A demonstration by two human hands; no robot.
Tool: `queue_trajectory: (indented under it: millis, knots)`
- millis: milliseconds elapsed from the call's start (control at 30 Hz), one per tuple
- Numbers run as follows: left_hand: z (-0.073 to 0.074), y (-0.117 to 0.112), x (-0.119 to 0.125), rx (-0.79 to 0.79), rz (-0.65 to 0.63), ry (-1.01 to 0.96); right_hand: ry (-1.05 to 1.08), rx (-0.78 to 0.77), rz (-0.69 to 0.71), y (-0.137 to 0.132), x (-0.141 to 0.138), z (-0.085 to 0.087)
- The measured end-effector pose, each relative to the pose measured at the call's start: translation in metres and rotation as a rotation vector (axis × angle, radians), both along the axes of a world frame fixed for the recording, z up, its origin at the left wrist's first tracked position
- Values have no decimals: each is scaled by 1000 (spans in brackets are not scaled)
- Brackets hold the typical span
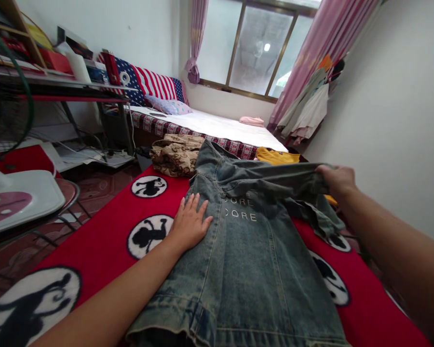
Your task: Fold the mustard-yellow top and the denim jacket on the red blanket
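Faded blue denim jacket spread on a red blanket.
My left hand lies open, pressing flat at 9 o'clock; my right hand pinches the denim sleeve at 3 o'clock.

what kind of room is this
Most likely a bedroom in a home: there's a low bed with a white sheet, a stars-and-stripes cushion at its head, and pale hanging clothes beside a pink curtain.
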State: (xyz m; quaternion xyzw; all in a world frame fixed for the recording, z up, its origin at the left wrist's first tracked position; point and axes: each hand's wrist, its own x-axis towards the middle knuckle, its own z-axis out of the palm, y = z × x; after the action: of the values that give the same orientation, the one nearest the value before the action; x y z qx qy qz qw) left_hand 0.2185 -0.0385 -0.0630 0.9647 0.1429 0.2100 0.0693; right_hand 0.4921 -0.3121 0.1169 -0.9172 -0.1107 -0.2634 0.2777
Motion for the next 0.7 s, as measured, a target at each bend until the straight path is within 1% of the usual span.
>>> queue_trajectory:
  millis: [67, 100, 133, 167, 200, 233, 267, 333, 367, 400, 433, 467, 500, 533, 600, 633, 700]
  knots:
    - [1, 1, 0, -33, -13, -21, -39, 196, 2, 14, -25, 37]
    - [2, 2, 0, -69, -25, -44, -87, 264, 37, 23, -45, 53]
    - [3, 4, -1, -125, -36, -84, -161, 387, 144, 32, -70, 65]
    - [4, 7, -1, -204, -41, -148, -217, 484, 230, 40, -98, 72]
    - [5, 11, -2, -298, -34, -237, -268, 539, 289, 47, -130, 73]
    - [6, 15, -2, -402, -12, -346, -256, 490, 421, 53, -163, 69]
    - [7, 20, -3, -511, 22, -463, -220, 427, 569, 57, -195, 58]
    - [6, 31, -3, -751, 96, -658, -41, 112, 934, 61, -250, 27]
    - [4, 36, -3, -875, 124, -721, 40, -84, 1099, 62, -270, 9]
    - [3, 40, -3, -990, 142, -761, 156, -270, 1218, 64, -285, -8]
    - [1, 43, -2, -1085, 146, -786, 285, -377, 1267, 66, -294, -23]
    - [-1, 45, -1, -1149, 140, -798, 389, -440, 1279, 69, -298, -36]
    - [-2, 46, -1, -1177, 126, -801, 457, -435, 1251, 73, -297, -47]
    - [-3, 46, 0, -1173, 109, -798, 468, -377, 1200, 78, -293, -57]
    - [-3, 44, 0, -1117, 79, -782, 350, -214, 1116, 90, -278, -75]
    - [-2, 43, 0, -1077, 74, -776, 268, -158, 1115, 96, -270, -85]
    - [-1, 40, -2, -991, 73, -770, 169, -145, 1198, 105, -257, -107]
